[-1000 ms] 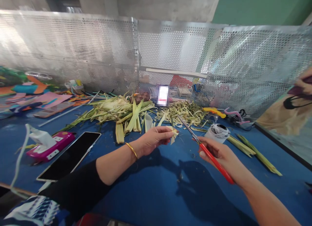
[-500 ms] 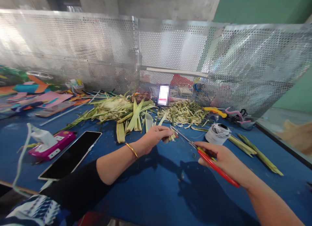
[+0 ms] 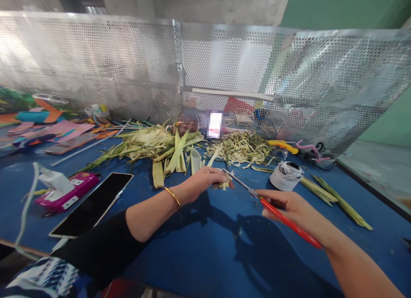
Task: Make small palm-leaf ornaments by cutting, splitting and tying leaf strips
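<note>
My left hand (image 3: 208, 180) is closed in a pinch around a small pale yellow-green husk piece (image 3: 226, 185), its ragged ends showing below the fingertips. My right hand (image 3: 289, 206) grips red-handled scissors (image 3: 297, 226), whose slim silver blades point left and reach the pinched piece. The blade tips lie right by my left fingertips; whether they touch the piece I cannot tell. Behind my left hand lies a heap of pale green husk leaves (image 3: 150, 141). A pile of shredded husk strips (image 3: 244, 147) sits beyond the blades.
A spool of white thread (image 3: 287, 176) stands beyond my right hand, with husk stalks (image 3: 343, 204) to its right. On the left are a phone (image 3: 91, 205), a magenta power strip (image 3: 69, 193) and coloured sheets (image 3: 64, 131). A perforated metal screen (image 3: 105, 67) borders the blue table (image 3: 180, 255).
The scissors have swung slightly, their handles now closer together and their tips a little further left over the husk piece. My left hand has barely moved.
</note>
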`<state>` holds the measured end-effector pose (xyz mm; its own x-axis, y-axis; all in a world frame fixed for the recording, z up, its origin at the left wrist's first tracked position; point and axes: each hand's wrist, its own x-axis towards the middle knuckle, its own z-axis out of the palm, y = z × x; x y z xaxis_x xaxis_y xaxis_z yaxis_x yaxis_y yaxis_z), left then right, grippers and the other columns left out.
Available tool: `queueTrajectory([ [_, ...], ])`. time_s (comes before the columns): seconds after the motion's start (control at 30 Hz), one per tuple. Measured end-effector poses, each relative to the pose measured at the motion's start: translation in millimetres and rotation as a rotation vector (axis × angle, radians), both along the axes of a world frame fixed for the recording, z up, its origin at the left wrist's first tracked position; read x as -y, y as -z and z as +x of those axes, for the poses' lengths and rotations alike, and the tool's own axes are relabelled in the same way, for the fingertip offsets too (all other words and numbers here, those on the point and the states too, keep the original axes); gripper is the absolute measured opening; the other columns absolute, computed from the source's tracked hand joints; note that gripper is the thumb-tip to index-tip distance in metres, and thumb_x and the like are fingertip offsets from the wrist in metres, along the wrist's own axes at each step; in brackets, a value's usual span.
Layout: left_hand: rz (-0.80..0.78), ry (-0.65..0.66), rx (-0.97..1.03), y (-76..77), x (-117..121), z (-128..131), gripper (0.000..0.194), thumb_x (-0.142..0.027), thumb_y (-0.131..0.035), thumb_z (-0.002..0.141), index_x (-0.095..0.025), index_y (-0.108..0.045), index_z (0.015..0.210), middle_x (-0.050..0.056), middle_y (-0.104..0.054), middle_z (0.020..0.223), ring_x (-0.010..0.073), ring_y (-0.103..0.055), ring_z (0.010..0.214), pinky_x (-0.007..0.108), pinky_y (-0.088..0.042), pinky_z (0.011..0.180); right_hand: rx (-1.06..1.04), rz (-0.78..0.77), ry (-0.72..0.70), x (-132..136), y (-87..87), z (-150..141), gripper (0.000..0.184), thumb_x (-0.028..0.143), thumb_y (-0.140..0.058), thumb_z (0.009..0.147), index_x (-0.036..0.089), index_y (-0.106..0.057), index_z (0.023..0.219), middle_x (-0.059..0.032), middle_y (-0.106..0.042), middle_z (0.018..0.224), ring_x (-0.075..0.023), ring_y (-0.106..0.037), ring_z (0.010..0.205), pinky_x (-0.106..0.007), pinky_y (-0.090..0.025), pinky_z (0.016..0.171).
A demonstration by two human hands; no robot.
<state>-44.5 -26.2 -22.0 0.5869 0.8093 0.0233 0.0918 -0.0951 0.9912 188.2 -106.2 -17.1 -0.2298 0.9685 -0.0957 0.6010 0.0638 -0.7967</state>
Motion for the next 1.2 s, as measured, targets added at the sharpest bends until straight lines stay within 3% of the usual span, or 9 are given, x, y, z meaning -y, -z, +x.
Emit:
queueTrajectory([
  [0.17,-0.016,-0.008,-0.01,-0.1,0.2,0.1,0.022,-0.032,-0.056,0.07,-0.018,-0.072,0.065,0.0,-0.053,0.062,0.0125,-0.038,0.061,0.025,-0.029,0.059,0.007,0.0,0.002,2.0,-3.8,-1.1,0.049,0.047,-0.064,0.073,0.023,-0.066,0.116,-0.0035,-0.067,0.085,-0.0197,-0.06,0.076,-0.027,-0.05,0.068],
  [0.33,-0.007,0.009,-0.001,1.3,-1.0,-0.7,0.022,-0.03,-0.055,0.072,-0.018,-0.072,0.064,-0.001,-0.049,0.059,0.0118,-0.036,0.06,0.024,-0.028,0.057,0.013,0.017,0.014,0.6,1.1,0.2,0.049,0.048,-0.066,0.071,0.023,-0.068,0.113,-0.0011,-0.065,0.076,-0.0175,-0.057,0.069,-0.026,-0.048,0.062],
  [0.5,-0.043,0.017,0.057,4.5,-2.0,0.3,0.023,-0.037,-0.063,0.071,-0.016,-0.073,0.07,0.001,-0.054,0.062,0.011,-0.04,0.06,0.023,-0.032,0.059,-0.002,0.104,0.14,-4.8,10.3,6.4,0.056,0.052,-0.069,0.067,0.021,-0.067,0.113,0.0008,-0.06,0.067,-0.0146,-0.053,0.059,-0.026,-0.046,0.057],
  [0.73,-0.22,-0.017,0.162,9.3,-1.5,1.9,0.04,-0.051,-0.071,0.065,-0.017,-0.072,0.085,-0.001,-0.057,0.065,0.0088,-0.044,0.06,0.022,-0.035,0.061,0.007,0.202,0.096,-11.1,13.4,13.2,0.056,0.055,-0.063,0.073,0.02,-0.06,0.117,-0.003,-0.062,0.078,-0.0174,-0.058,0.067,-0.028,-0.05,0.063],
  [0.87,-0.329,-0.011,0.22,10.3,-2.3,1.3,0.035,-0.042,-0.079,0.06,-0.016,-0.071,0.082,-0.001,-0.058,0.069,0.0078,-0.047,0.062,0.022,-0.037,0.064,0.022,0.209,0.082,-12.5,15.1,12.7,0.055,0.054,-0.062,0.074,0.021,-0.058,0.118,-0.0026,-0.062,0.079,-0.0178,-0.059,0.07,-0.028,-0.05,0.066],
  [1.0,-0.384,-0.093,0.315,8.4,-2.8,2.3,0.028,-0.032,-0.082,0.056,-0.014,-0.066,0.071,-0.002,-0.061,0.071,0.0079,-0.055,0.066,0.023,-0.042,0.072,0.026,0.207,0.084,-12.4,14.9,12.3,0.056,0.053,-0.061,0.075,0.021,-0.055,0.119,-0.0029,-0.061,0.082,-0.0183,-0.059,0.072,-0.029,-0.05,0.069],
  [1.2,-0.483,-0.177,0.492,6.4,-3.7,3.2,0.021,-0.02,-0.077,0.065,-0.016,-0.06,0.078,-0.002,-0.064,0.068,0.0094,-0.063,0.067,0.019,-0.044,0.063,0.031,0.184,0.076,-9.4,12.4,9.7,0.057,0.053,-0.062,0.074,0.021,-0.054,0.121,-0.004,-0.063,0.086,-0.02,-0.061,0.077,-0.031,-0.051,0.071],
])
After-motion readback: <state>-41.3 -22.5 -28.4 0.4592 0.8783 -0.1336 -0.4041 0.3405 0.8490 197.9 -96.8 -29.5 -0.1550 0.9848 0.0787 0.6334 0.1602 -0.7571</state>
